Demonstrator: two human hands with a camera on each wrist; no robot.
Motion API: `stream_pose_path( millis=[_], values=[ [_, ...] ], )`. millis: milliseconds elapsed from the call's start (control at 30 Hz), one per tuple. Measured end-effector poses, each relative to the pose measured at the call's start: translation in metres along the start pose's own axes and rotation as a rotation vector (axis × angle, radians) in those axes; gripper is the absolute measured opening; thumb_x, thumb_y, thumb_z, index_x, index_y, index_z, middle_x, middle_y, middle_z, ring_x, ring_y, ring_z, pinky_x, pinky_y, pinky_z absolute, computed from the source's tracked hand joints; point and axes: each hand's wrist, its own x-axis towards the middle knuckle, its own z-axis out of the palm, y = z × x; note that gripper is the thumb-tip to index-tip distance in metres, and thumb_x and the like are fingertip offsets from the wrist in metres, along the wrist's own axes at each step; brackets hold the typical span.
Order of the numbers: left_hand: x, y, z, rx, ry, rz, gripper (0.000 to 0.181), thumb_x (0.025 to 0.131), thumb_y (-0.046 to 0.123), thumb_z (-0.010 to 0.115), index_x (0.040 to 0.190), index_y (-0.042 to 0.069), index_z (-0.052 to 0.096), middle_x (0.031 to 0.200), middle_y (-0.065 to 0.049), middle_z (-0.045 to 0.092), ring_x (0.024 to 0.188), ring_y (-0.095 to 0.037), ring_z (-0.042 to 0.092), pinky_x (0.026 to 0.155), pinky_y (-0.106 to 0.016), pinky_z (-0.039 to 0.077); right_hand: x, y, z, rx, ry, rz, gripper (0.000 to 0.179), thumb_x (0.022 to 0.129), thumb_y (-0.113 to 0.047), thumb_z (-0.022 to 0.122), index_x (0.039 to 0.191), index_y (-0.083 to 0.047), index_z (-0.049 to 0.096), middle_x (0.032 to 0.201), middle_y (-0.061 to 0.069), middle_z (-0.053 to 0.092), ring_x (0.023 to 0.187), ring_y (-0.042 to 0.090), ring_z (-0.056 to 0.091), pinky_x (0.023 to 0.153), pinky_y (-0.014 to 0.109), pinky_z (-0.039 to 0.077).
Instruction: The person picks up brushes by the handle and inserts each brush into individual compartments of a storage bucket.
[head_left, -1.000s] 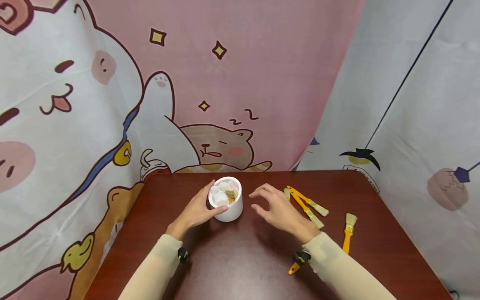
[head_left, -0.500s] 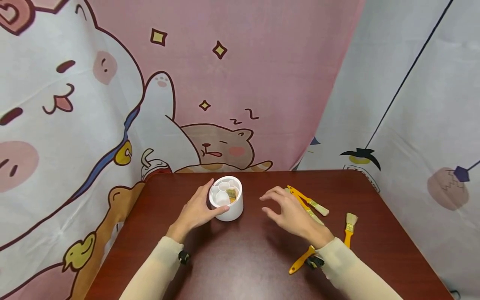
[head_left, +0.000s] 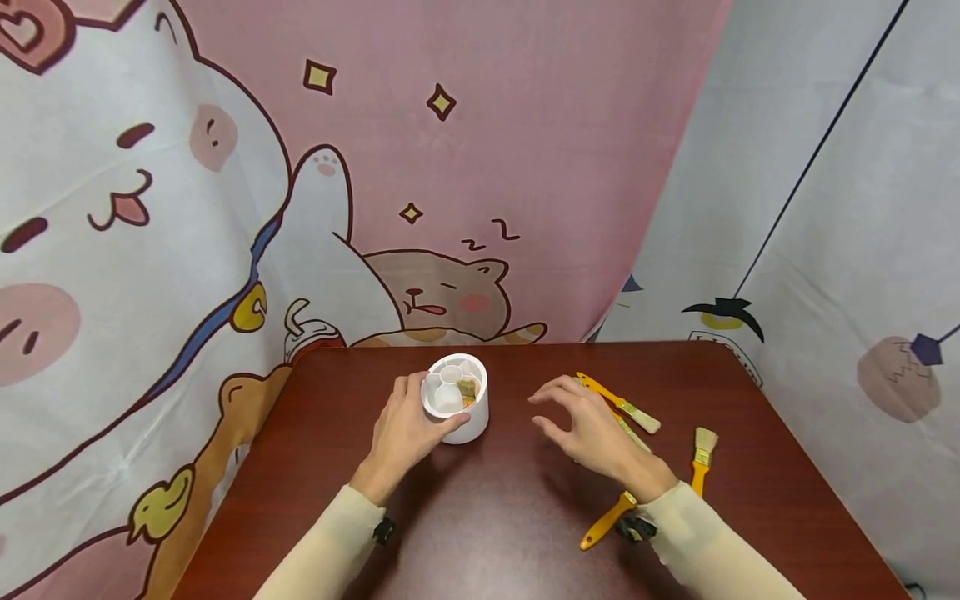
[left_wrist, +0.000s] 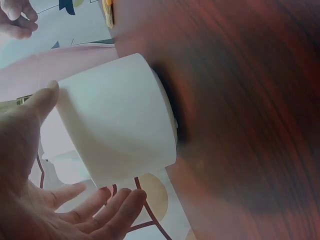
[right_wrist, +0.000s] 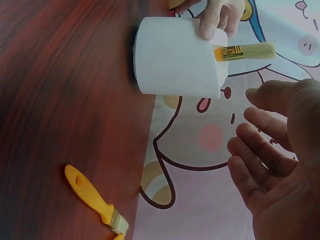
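A round white organizer cup (head_left: 474,421) with inner compartments stands upright on the table. One paintbrush (right_wrist: 257,51) with a yellow handle is in a compartment, bristles up and above the rim. My left hand (head_left: 405,429) holds the cup from the left; its thumb lies on the near rim, its fingers at the far left side. In the left wrist view the thumb tip (left_wrist: 50,92) is at the rim and the fingers reach under the cup's side. My right hand (head_left: 588,429) hovers to the right of the cup, fingers loosely bent with nothing in them.
Several yellow-handled paintbrushes lie on the right of the brown table (head_left: 480,533): one beyond my right hand (head_left: 622,404), one farther right (head_left: 702,458), and one by my right wrist (head_left: 607,521), partly hidden. A cartoon-printed curtain (head_left: 555,167) hangs behind the table.
My right hand has drawn back to the right, away from the cup, uncovering more of the brush by its wrist. My left hand's fingers have shifted toward the near side of the cup.
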Motion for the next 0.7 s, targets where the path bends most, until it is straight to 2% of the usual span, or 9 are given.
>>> stream_pose_path(
  millis=[200, 367, 567, 700],
  values=[
    [0.002, -0.003, -0.004, -0.013, -0.027, 0.007, 0.102, 0.083, 0.068, 0.101, 0.162, 0.017, 0.059, 0.147, -0.012, 0.066, 0.126, -0.039, 0.077, 0.095, -0.062, 0.065, -0.001, 0.002, 0.001, -0.008, -0.005, 0.017, 0.031, 0.101, -0.018, 0.094, 0.130, -0.015, 0.084, 0.131, 0.000, 0.078, 0.122, 0.022, 0.077, 0.106, 0.049, 0.067],
    [0.006, -0.008, -0.010, -0.054, -0.070, 0.043, 0.104, 0.084, 0.062, 0.103, 0.166, 0.015, 0.058, 0.153, -0.013, 0.068, 0.135, -0.039, 0.074, 0.105, -0.063, 0.064, -0.003, 0.004, -0.001, -0.016, -0.017, 0.036, 0.032, 0.102, -0.019, 0.094, 0.132, -0.016, 0.083, 0.131, -0.001, 0.078, 0.121, 0.022, 0.077, 0.104, 0.047, 0.068],
    [0.014, -0.017, -0.015, -0.107, -0.132, 0.082, 0.107, 0.087, 0.050, 0.105, 0.172, 0.012, 0.053, 0.162, -0.016, 0.067, 0.146, -0.041, 0.069, 0.119, -0.063, 0.059, -0.007, 0.011, -0.005, -0.024, -0.030, 0.044, 0.032, 0.103, -0.019, 0.093, 0.133, -0.016, 0.083, 0.130, -0.001, 0.078, 0.106, 0.015, 0.072, 0.093, 0.041, 0.066],
    [0.019, -0.023, -0.018, -0.138, -0.174, 0.111, 0.107, 0.089, 0.041, 0.105, 0.176, 0.011, 0.050, 0.164, -0.019, 0.066, 0.145, -0.042, 0.070, 0.121, -0.063, 0.059, -0.010, 0.020, -0.008, -0.031, -0.039, 0.052, 0.032, 0.103, -0.017, 0.092, 0.134, -0.016, 0.082, 0.130, 0.000, 0.079, 0.112, 0.018, 0.074, 0.095, 0.043, 0.067]
  ],
)
